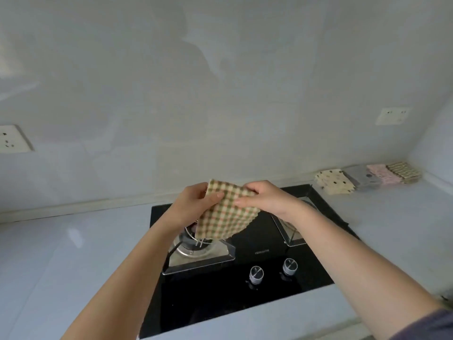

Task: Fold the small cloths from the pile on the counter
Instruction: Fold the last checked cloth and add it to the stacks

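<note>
Left hand (193, 204) partly behind checked cloth (226, 223)

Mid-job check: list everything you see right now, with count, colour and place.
counter: one, pale grey, along the wall
hob: one, black glass, set in the counter
burners: two, steel, on the hob; right one partly hidden
knobs: two, silver, hob's front
sockets: two, white, on the wall
folded cloths: four stacks, dotted cream, grey, pink, checked; counter's far right corner
checked cloth: one, green-and-cream, held above the hob
left hand: one, grips the cloth's upper left
right hand: one, grips its upper right
</note>
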The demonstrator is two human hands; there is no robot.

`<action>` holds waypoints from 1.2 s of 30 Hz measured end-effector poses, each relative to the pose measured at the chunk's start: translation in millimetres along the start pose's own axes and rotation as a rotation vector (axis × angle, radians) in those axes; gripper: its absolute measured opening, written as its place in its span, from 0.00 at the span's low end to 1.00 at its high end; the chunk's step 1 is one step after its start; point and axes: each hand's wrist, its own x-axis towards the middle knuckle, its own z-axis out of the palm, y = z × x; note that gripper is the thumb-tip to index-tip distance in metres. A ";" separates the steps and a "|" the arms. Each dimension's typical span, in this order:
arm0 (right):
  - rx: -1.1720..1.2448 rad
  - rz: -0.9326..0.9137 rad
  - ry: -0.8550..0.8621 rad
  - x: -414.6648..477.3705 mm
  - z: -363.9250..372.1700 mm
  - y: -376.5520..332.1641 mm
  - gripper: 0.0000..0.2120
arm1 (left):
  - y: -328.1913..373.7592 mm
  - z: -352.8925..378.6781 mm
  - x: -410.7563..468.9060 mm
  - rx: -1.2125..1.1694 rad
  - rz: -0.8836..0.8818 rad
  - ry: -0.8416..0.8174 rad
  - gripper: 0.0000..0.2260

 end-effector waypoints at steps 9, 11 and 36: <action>0.695 0.070 0.255 -61.0 -95.2 69.9 0.13 | 21.8 160.3 42.8 -0.085 0.004 0.231 0.14; 0.655 0.106 0.271 -66.9 -115.9 87.0 0.15 | 25.5 195.1 59.1 -0.062 0.043 0.282 0.17; 0.389 0.261 0.879 -61.8 -515.4 279.4 0.08 | 87.9 594.6 325.2 -0.074 -0.111 -0.073 0.08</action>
